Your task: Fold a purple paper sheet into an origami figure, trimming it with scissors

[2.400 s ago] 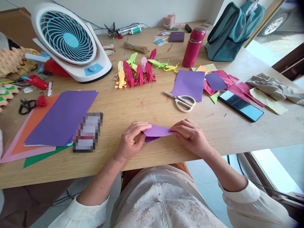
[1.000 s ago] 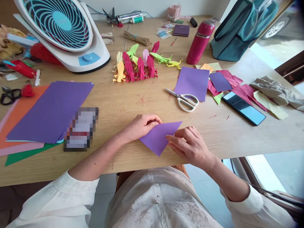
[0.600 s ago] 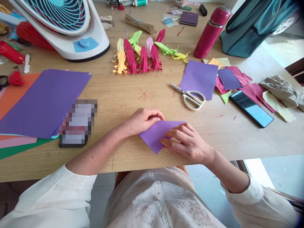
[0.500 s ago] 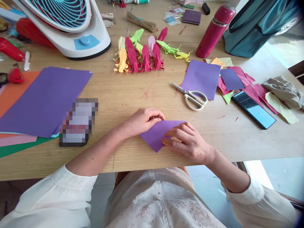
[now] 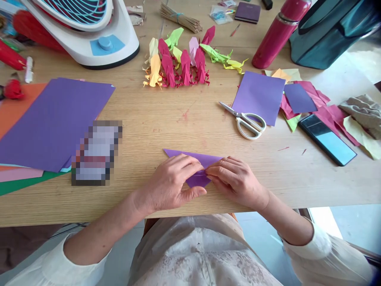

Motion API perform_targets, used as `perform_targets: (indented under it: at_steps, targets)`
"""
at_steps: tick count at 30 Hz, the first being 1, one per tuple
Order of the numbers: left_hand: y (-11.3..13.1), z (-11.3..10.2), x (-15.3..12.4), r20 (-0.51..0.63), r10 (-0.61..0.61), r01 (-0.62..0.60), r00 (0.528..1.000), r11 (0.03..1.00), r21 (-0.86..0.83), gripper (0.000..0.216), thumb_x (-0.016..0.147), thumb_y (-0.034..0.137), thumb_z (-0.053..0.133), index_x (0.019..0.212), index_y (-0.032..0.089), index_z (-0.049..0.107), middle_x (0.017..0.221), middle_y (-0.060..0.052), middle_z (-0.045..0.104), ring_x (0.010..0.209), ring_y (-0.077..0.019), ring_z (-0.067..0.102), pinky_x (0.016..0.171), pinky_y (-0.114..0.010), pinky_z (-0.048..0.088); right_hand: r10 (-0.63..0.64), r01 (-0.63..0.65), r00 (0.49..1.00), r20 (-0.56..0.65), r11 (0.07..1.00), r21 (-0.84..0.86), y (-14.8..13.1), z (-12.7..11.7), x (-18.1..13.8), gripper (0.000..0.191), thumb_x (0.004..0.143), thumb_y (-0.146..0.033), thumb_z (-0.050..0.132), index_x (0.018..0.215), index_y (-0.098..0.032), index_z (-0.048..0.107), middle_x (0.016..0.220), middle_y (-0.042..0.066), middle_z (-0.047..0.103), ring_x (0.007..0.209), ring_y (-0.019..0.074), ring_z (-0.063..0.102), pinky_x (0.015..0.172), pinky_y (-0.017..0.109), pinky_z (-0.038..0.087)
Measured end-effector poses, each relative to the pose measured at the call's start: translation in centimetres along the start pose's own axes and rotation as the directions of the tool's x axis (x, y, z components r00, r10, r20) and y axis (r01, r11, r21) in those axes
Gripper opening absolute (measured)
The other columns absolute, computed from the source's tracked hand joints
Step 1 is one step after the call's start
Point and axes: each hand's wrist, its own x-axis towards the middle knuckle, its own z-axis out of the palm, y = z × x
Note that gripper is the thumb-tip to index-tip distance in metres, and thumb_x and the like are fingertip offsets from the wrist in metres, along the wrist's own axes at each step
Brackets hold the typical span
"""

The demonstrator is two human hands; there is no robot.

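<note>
A small purple paper triangle (image 5: 200, 158) lies flat near the front edge of the wooden table (image 5: 166, 123). My left hand (image 5: 172, 182) rests on its left part, fingers curled and pinching the paper at the middle. My right hand (image 5: 235, 180) meets it from the right, fingertips pressed together on the same spot. The lower tip of the triangle shows between the two hands; much of the paper is covered by my fingers.
White-handled scissors (image 5: 246, 121) and a purple square sheet (image 5: 258, 96) lie beyond my right hand, a dark phone (image 5: 327, 139) further right. Large coloured sheets (image 5: 53, 119) lie left. Folded paper figures (image 5: 181, 65), a fan (image 5: 86, 28), a red flask (image 5: 279, 33) and a teal bag (image 5: 330, 31) stand behind.
The paper has been turned, with its long edge now reaching further left. My left hand moved from the triangle's top corner down onto its middle, meeting my right hand. The view tilted down slightly.
</note>
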Motion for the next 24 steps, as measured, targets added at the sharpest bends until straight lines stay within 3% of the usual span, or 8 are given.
perform_targets:
  at_steps: [4, 7, 13, 19, 24]
  targets:
    - [0.7, 1.2, -0.5, -0.097, -0.012, 0.03, 0.995, 0.982, 0.187, 0.015, 0.097, 0.024, 0.057, 0.1, 0.013, 0.066, 0.099, -0.009, 0.071, 0.098, -0.0235, 0.065, 0.089, -0.039, 0.054, 0.029, -0.032, 0.998, 0.057, 0.998, 0.051, -0.1, 0.0, 0.0, 0.009, 0.096, -0.018, 0.058, 0.103, -0.017, 0.063, 0.085, 0.005, 0.071, 0.074, 0.0177, 0.062, 0.07, 0.034, 0.047]
    - [0.6, 1.6, -0.7, -0.152, -0.023, 0.053, 0.988, 0.979, 0.198, 0.012, 0.095, 0.011, 0.054, 0.096, 0.014, 0.066, 0.095, -0.007, 0.073, 0.097, -0.0209, 0.067, 0.089, -0.036, 0.055, 0.041, -0.046, 0.993, 0.112, 0.998, 0.038, 0.5, -0.8, -0.8, 0.022, 0.096, -0.027, 0.062, 0.116, -0.018, 0.062, 0.098, 0.008, 0.072, 0.086, 0.0214, 0.063, 0.078, 0.039, 0.048]
    - [0.3, 1.4, -1.0, -0.234, -0.053, 0.084, 0.971, 0.989, 0.124, 0.01, 0.091, 0.009, 0.059, 0.093, 0.015, 0.067, 0.092, -0.006, 0.074, 0.093, -0.0191, 0.071, 0.085, -0.034, 0.057, 0.24, -0.242, 0.97, 0.037, 0.969, 0.057, 2.2, -2.9, -2.8, 0.018, 0.097, -0.018, 0.057, 0.113, -0.021, 0.064, 0.102, 0.008, 0.069, 0.091, 0.0208, 0.063, 0.081, 0.038, 0.05]
    - [0.7, 0.7, -0.9, -0.206, -0.066, 0.102, 0.976, 0.98, 0.17, 0.009, 0.091, 0.011, 0.058, 0.09, 0.016, 0.065, 0.089, -0.002, 0.073, 0.086, -0.0162, 0.071, 0.08, -0.031, 0.057, 0.275, -0.275, 0.961, -0.02, 0.961, 0.003, 2.5, -2.9, -3.5, 0.014, 0.096, -0.014, 0.057, 0.097, -0.021, 0.068, 0.093, 0.006, 0.066, 0.084, 0.0192, 0.06, 0.075, 0.036, 0.049]
    - [1.6, 0.1, -0.6, -0.107, -0.055, 0.087, 0.993, 0.941, 0.328, 0.007, 0.093, 0.018, 0.06, 0.097, 0.016, 0.065, 0.089, -0.001, 0.072, 0.078, -0.0158, 0.07, 0.067, -0.028, 0.055, 0.257, -0.257, 0.966, -0.009, 0.965, -0.055, 2.6, -2.8, -3.7, 0.011, 0.095, -0.014, 0.058, 0.096, -0.019, 0.068, 0.089, 0.006, 0.063, 0.08, 0.0186, 0.056, 0.073, 0.035, 0.046]
